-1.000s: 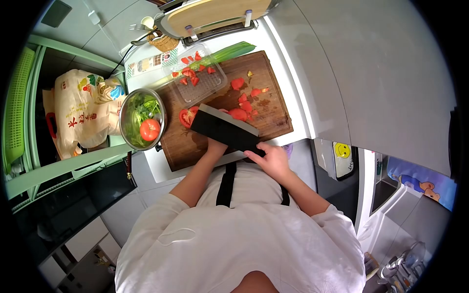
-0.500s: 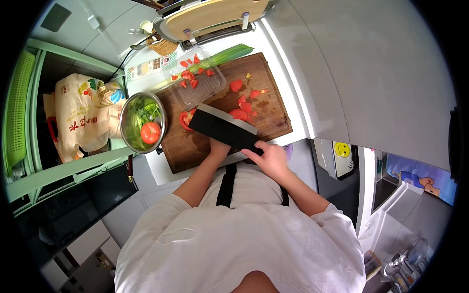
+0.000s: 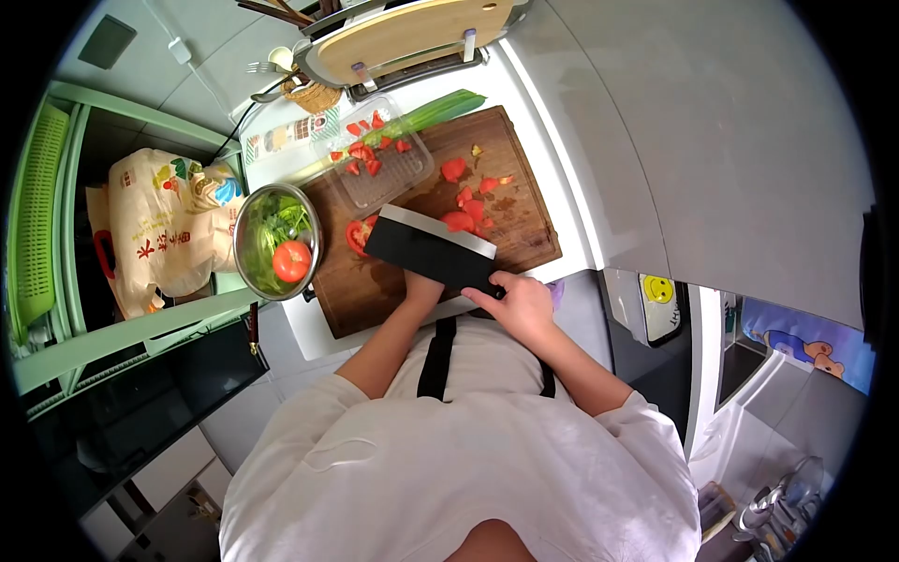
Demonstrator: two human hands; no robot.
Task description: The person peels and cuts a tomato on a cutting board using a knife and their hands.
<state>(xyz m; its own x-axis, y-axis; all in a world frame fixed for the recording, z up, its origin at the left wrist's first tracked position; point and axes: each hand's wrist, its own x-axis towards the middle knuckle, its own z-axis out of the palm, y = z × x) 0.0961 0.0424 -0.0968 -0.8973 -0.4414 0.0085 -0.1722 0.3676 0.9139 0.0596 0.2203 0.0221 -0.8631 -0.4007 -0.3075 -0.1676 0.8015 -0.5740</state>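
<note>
My right hand [image 3: 521, 302] is wrapped round the handle of a cleaver [image 3: 431, 248], whose broad dark blade lies tilted over the wooden cutting board [image 3: 346, 304]. Under the blade my left hand [image 3: 423, 287] reaches in, its fingers hidden. A cut tomato half [image 3: 357, 236] shows left of the blade, and a red tomato piece [image 3: 458, 221] peeks out beyond its edge. Several tomato chunks [image 3: 465, 196] lie on the board's right part. A clear plastic tray [image 3: 393, 178] with tomato pieces rests on the board's far left part.
Left of the board stands a metal bowl [image 3: 316, 245] with greens and a whole tomato [image 3: 291, 261]. A green onion [image 3: 440, 110] stretches behind the tray. Farther back are a wicker basket [image 3: 312, 97] and a rack [image 3: 412, 42]. A printed bag [image 3: 154, 225] sits on the green shelf [image 3: 140, 328].
The view has shifted slightly, so the bowl and bag appear a little lower. My hands and the cleaver hold nearly the same position over the board.
</note>
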